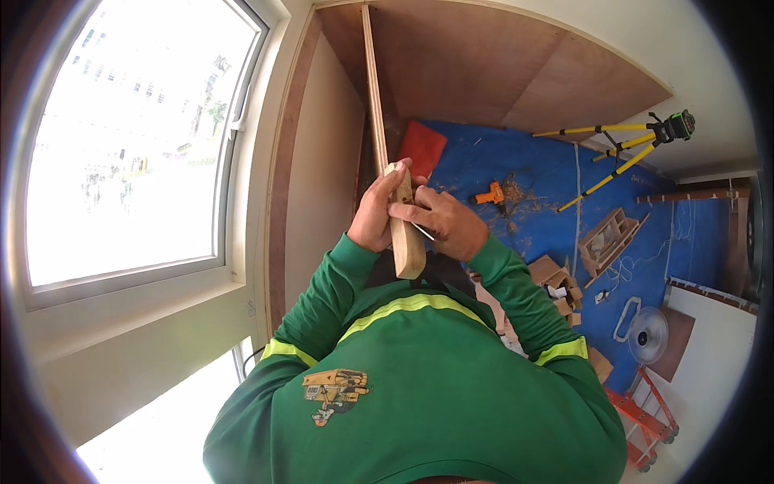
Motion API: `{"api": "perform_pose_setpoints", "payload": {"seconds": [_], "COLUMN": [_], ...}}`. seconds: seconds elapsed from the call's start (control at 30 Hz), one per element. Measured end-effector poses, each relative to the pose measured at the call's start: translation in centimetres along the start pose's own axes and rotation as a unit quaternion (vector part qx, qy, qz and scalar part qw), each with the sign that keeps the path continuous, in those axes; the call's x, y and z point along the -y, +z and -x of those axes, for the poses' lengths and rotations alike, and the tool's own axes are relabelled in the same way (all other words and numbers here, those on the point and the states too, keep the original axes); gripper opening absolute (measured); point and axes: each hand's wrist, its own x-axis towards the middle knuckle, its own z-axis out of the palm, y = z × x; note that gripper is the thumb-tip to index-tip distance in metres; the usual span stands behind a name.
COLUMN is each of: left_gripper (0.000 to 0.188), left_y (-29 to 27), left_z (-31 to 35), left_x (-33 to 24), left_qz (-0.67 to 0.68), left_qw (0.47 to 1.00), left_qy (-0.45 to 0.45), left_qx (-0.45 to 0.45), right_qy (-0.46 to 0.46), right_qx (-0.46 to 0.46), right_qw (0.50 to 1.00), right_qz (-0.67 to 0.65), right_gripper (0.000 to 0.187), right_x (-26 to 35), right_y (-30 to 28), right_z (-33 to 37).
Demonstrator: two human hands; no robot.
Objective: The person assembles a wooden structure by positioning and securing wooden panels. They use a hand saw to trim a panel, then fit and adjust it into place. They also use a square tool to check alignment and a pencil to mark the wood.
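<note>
In front of my chest is a wooden hand plane (409, 254), a long pale block with a rounded near end and a dark opening in its upper part. My left hand (373, 211) is closed around its left side, thumb along the top. From the right, my right hand (448, 222) grips it with the index finger across the block. A thin light rod (422, 232) shows below the right fingers; its ends are hidden. Beyond my hands, the narrow edge of an upright plywood panel (372, 89) runs away in line with the plane; I cannot tell whether they touch.
A window (137, 145) is at left. On the blue floor covering (516, 141) lie an orange power drill (489, 194) amid shavings, a red flat piece (422, 148) and a wooden tool tray (609, 242). At right stand a yellow tripod (617, 153), a fan (648, 335) and an orange ladder (641, 415).
</note>
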Motion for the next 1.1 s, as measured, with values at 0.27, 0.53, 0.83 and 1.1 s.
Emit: {"api": "perform_pose_setpoints", "payload": {"seconds": [0.27,0.53,0.83,1.1], "left_gripper": [0.044,0.046,0.056,0.083], "left_y": [0.1,-0.7,-3.9,-13.5], "left_z": [-3.9,-2.9,-2.9,-4.7], "left_x": [0.1,0.0,0.0,5.5], "left_qz": [0.015,0.054,-0.192,0.197], "left_qw": [0.989,0.979,0.947,0.909], "left_qy": [0.142,0.194,0.258,-0.245], "left_qx": [-0.023,0.001,-0.026,-0.275], "right_qy": [0.278,0.363,0.274,0.346], "right_qx": [-0.169,-0.281,-0.230,-0.256], "right_qw": [0.807,0.787,0.933,0.902], "right_qz": [-0.493,-0.412,-0.046,0.036], "right_gripper": [0.075,0.063,0.051,0.048], "right_x": [3.3,4.6,4.2,1.1], "right_y": [2.5,5.3,10.0,12.5], "right_z": [1.1,-0.1,-0.4,-1.3]}}
